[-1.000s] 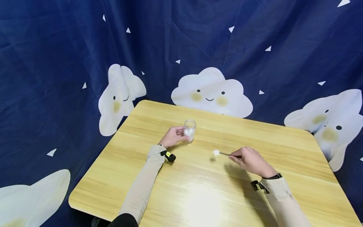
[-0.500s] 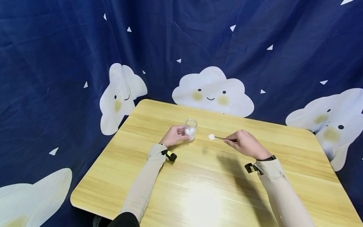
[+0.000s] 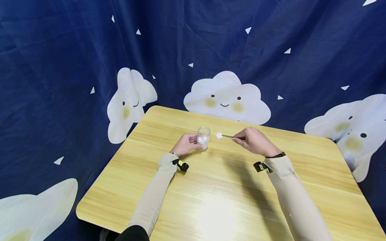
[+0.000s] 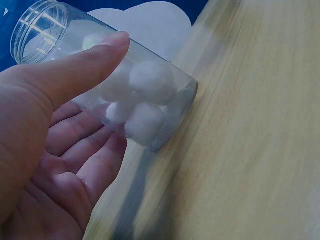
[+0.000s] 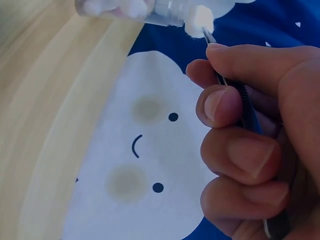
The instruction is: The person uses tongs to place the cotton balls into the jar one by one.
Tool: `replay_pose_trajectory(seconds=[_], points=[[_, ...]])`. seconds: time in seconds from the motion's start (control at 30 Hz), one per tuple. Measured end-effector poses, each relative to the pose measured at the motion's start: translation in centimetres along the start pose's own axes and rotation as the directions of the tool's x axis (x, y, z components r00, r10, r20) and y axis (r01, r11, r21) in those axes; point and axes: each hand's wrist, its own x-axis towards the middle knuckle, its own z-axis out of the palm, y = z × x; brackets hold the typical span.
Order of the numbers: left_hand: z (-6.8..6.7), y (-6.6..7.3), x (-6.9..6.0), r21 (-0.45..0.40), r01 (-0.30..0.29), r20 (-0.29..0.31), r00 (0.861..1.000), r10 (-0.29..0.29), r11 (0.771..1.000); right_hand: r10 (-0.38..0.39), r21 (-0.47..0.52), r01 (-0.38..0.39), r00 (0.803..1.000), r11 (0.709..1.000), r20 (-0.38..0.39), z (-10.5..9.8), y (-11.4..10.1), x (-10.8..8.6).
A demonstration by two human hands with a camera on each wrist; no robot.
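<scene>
A clear, lidless jar point(image 3: 203, 138) stands upright on the table, with several white cotton balls point(image 4: 150, 82) inside. My left hand point(image 3: 184, 144) grips it from the left, its thumb lying across the near side and its fingers behind. In my right hand point(image 3: 254, 140) I pinch a pair of dark tweezers point(image 5: 245, 105), pointing left. Their tips hold one cotton ball point(image 3: 219, 135) in the air, to the right of the jar and near the height of its mouth. In the right wrist view this ball appears close beside the rim.
The wooden table point(image 3: 169, 207) has rounded corners. A dark blue curtain point(image 3: 169, 40) with printed clouds hangs behind it and along its sides. Both wrists wear a strapped black camera, the left camera point(image 3: 181, 165) near the table surface.
My right hand has moved left and away from me, bringing the tweezers and their cotton ball higher and closer to the jar. The left hand keeps its grip on the jar.
</scene>
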Motion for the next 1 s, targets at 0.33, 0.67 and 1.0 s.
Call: replay_pose_trajectory(seconds=[0.33, 0.67, 1.0], points=[[0.1, -0.1, -0.2, 0.001, 0.01, -0.017, 1.0, -0.01, 1.0, -0.043, -0.02, 0.043, 0.999, 0.999, 0.001, 0.0, -0.5, 2.4], [0.2, 0.0, -0.2, 0.003, 0.0, -0.013, 1.0, 0.0, 1.0, -0.073, -0.027, 0.073, 0.997, 0.997, 0.016, 0.8, -0.9, 4.3], [0.0, -0.1, 0.1, 0.027, -0.007, -0.01, 1.0, 0.007, 1.0, -0.065, -0.039, 0.067, 0.997, 0.997, 0.038, 1.5, -1.7, 5.6]])
